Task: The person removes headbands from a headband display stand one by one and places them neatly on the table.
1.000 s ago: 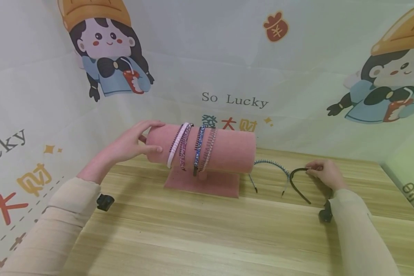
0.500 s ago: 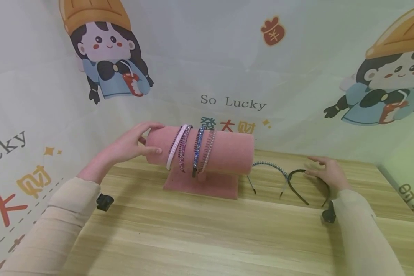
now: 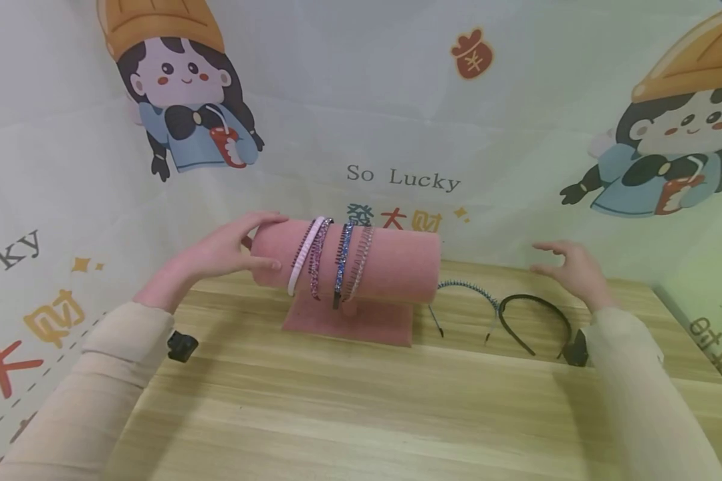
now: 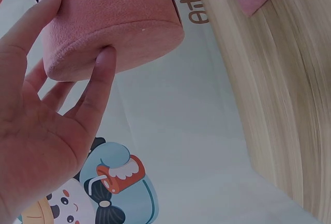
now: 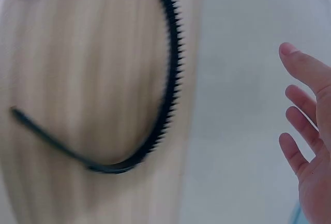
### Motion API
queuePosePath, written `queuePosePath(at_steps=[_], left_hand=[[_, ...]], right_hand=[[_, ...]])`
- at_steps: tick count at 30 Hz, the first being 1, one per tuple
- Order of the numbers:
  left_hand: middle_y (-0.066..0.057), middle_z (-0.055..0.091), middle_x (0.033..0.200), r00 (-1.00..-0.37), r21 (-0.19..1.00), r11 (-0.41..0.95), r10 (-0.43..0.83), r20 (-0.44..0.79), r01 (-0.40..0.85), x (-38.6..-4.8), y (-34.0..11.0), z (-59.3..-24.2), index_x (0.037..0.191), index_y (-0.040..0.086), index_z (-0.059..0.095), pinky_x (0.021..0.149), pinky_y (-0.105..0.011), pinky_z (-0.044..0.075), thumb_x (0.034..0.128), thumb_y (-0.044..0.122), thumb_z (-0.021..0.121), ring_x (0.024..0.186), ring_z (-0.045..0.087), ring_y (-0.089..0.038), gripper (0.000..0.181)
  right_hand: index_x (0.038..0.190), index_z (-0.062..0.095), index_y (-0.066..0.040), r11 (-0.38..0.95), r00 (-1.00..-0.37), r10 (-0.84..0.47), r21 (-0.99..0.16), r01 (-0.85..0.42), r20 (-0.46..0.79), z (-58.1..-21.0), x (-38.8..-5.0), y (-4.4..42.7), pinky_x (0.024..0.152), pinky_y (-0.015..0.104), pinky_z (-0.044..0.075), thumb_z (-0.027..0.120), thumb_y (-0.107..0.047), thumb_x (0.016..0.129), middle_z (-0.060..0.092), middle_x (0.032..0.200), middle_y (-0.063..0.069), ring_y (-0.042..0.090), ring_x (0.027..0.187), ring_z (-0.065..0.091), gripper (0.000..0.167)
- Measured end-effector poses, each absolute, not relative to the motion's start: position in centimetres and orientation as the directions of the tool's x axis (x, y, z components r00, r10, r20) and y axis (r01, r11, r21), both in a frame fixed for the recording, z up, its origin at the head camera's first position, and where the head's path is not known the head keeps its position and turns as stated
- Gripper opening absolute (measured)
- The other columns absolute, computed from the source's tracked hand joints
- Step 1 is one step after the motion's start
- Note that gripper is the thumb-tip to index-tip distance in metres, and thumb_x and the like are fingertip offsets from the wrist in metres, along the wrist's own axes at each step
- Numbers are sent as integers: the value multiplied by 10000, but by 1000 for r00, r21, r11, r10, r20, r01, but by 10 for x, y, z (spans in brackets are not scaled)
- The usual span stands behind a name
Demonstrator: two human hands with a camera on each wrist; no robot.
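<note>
My left hand (image 3: 219,250) grips the left end of a pink plush headband display stand (image 3: 406,264). In the left wrist view its thumb lies on the roll's side and a fingertip presses the flat end. Around the roll sit a white headband (image 3: 301,264), a pink glittery headband (image 3: 319,260), a blue glittery headband (image 3: 343,260) and a clear toothed headband (image 3: 361,260). My right hand (image 3: 571,270) hovers with fingers apart, holding nothing, behind and above a black toothed headband (image 5: 173,63) lying on the table.
A blue toothed headband (image 3: 466,286) lies between the stand and the black headband. The stand's pink base (image 3: 349,327) rests on the wooden table (image 3: 337,407). A printed white cloth (image 3: 337,80) hangs behind and at the sides.
My right hand has let go of the black headband and lifted up and away from it. That headband stays on the table beside the blue one. The left hand keeps its hold.
</note>
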State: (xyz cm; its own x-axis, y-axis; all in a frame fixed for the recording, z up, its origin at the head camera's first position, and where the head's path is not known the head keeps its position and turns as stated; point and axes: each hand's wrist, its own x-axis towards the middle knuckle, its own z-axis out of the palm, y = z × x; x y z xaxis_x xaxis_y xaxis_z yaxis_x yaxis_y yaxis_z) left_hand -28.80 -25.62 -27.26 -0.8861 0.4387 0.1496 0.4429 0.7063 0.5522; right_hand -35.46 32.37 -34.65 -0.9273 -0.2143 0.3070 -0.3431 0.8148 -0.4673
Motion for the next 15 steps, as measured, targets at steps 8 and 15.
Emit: queuePosePath(at_steps=[8,15], left_hand=[[-120,385,1542,-908,578,717,402,115,391,-291,-256,-273,1522,164,352,896,-441,538,862,259,777,1111,603,-329,790],[-109,373,1544,-910,580,719,402,100,382,-290,-257,-273,1524,184,344,902,-451,545,867,273,772,1113,611,-333,789]], right_hand=[[1338,576,21,822,-892,-237,-410,-396,385,-316,-356,304,1067,646,347,730,-177,896,547,1375,297,502,1293,459,509],[1352,574,-6,818,-891,-220,-423,-390,397,-293,-352,284,1070,618,362,709,-233,918,553,1392,262,463,1302,473,508]])
